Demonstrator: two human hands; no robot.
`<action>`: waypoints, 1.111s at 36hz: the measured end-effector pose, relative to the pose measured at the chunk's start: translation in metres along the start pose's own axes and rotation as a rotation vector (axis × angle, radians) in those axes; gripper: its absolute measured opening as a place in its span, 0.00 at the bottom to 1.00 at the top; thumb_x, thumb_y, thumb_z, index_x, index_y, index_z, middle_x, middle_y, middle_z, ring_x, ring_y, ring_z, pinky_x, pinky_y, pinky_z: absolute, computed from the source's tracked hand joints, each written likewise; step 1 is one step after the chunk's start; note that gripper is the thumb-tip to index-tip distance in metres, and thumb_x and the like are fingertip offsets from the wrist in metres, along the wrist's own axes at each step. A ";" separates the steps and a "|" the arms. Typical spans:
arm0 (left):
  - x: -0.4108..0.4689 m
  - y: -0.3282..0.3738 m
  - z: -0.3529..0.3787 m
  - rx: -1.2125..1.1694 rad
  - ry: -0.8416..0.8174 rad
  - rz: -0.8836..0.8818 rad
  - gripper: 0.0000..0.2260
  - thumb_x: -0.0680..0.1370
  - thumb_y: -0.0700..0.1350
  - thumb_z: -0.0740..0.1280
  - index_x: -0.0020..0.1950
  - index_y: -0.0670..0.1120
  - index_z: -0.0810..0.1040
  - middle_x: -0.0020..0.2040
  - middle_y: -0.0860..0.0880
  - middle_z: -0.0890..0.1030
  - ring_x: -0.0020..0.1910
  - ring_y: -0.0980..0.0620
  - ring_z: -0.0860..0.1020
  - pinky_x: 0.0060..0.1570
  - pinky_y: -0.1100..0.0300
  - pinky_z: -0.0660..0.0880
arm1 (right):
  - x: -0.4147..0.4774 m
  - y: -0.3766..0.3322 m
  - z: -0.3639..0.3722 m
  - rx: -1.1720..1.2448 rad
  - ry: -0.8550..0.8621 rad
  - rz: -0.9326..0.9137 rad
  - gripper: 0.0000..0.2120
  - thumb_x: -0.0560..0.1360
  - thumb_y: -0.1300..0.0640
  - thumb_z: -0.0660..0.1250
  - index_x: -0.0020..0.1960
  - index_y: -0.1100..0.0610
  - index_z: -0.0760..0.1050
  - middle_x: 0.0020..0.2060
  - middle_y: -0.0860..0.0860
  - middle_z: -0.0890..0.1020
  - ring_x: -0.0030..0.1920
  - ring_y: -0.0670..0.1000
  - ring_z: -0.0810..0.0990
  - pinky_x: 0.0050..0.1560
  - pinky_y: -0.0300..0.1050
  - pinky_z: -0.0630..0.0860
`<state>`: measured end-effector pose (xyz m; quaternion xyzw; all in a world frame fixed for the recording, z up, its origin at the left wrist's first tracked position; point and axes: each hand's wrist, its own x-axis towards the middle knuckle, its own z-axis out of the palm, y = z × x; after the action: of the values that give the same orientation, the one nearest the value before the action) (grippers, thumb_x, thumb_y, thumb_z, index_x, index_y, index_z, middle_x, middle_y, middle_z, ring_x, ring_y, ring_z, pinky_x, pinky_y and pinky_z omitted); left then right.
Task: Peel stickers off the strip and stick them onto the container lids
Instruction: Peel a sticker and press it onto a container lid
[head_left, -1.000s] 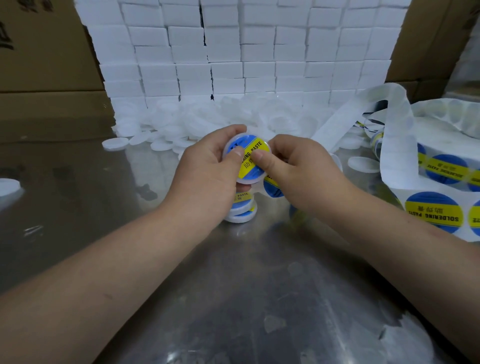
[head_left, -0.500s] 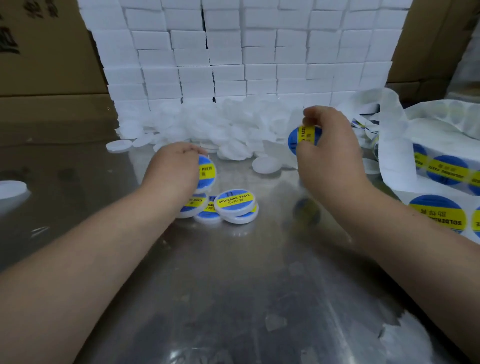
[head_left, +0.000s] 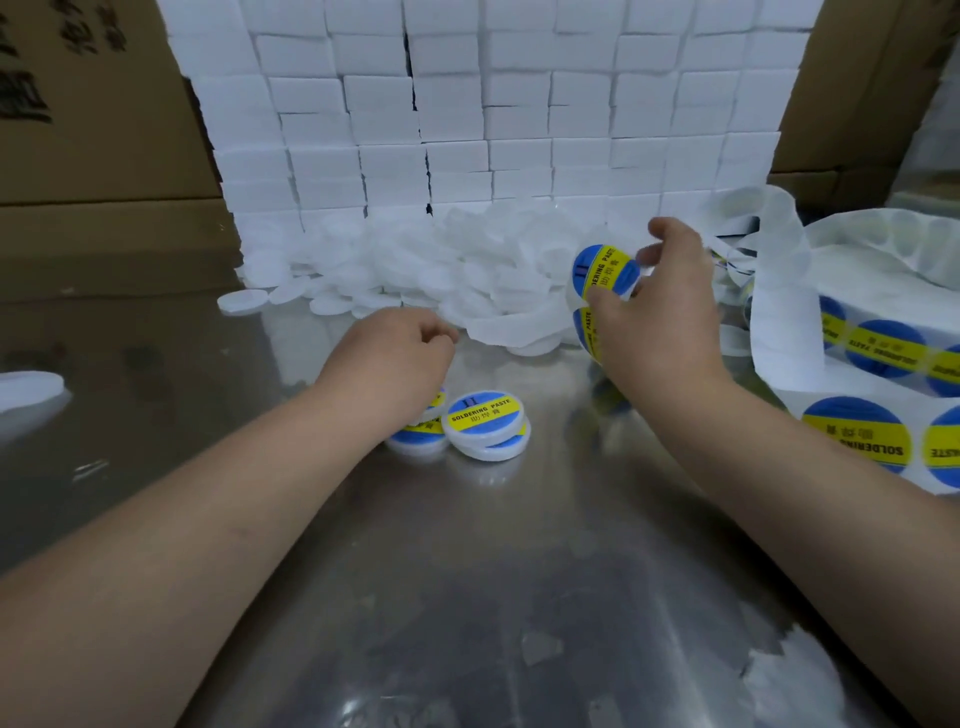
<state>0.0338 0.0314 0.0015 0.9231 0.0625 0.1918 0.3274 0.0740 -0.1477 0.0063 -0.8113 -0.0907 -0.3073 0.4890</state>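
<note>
My right hand (head_left: 670, 312) pinches a round blue and yellow sticker (head_left: 605, 273) between thumb and fingers, raised above the table beside the white backing strip (head_left: 784, 291). A second sticker (head_left: 584, 330) shows just under it, half hidden by my thumb. More stickers (head_left: 852, 436) lie on the strip at the right. My left hand (head_left: 395, 358) hovers over the labelled lids (head_left: 483, 421) with fingers loosely curled and nothing visible in them. It hides part of one labelled lid. A heap of plain white lids (head_left: 415, 270) lies just beyond it.
A wall of stacked white boxes (head_left: 493, 130) stands behind the heap, with cardboard cartons (head_left: 93, 130) on both sides. One white lid (head_left: 28, 389) lies at the far left edge. The table (head_left: 467, 571) is shiny metal.
My left hand has set its labelled lid down among the others and let go. My right hand has drawn away to the right and lifted a fresh sticker off the strip.
</note>
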 end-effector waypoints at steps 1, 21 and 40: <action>0.002 0.004 0.002 -0.006 -0.019 0.001 0.11 0.76 0.44 0.58 0.45 0.55 0.78 0.34 0.61 0.74 0.35 0.56 0.76 0.33 0.65 0.68 | 0.000 0.001 0.001 0.018 -0.019 0.019 0.27 0.74 0.60 0.64 0.70 0.55 0.59 0.56 0.49 0.70 0.48 0.46 0.70 0.47 0.35 0.64; 0.058 0.060 0.053 0.678 -0.319 0.252 0.09 0.76 0.47 0.62 0.54 0.47 0.76 0.50 0.46 0.78 0.46 0.48 0.76 0.41 0.58 0.71 | 0.001 0.005 0.004 0.119 0.001 -0.007 0.24 0.74 0.57 0.67 0.67 0.55 0.63 0.46 0.46 0.69 0.38 0.41 0.70 0.44 0.36 0.65; 0.035 0.035 0.004 -0.267 0.041 0.064 0.08 0.73 0.46 0.66 0.33 0.52 0.74 0.20 0.57 0.71 0.15 0.60 0.65 0.14 0.72 0.57 | 0.000 0.006 0.006 0.171 -0.023 0.045 0.07 0.75 0.51 0.65 0.46 0.50 0.67 0.33 0.43 0.72 0.33 0.40 0.71 0.30 0.29 0.66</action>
<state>0.0677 0.0104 0.0313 0.8687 0.0134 0.2276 0.4397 0.0787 -0.1458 -0.0004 -0.7719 -0.1038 -0.2782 0.5622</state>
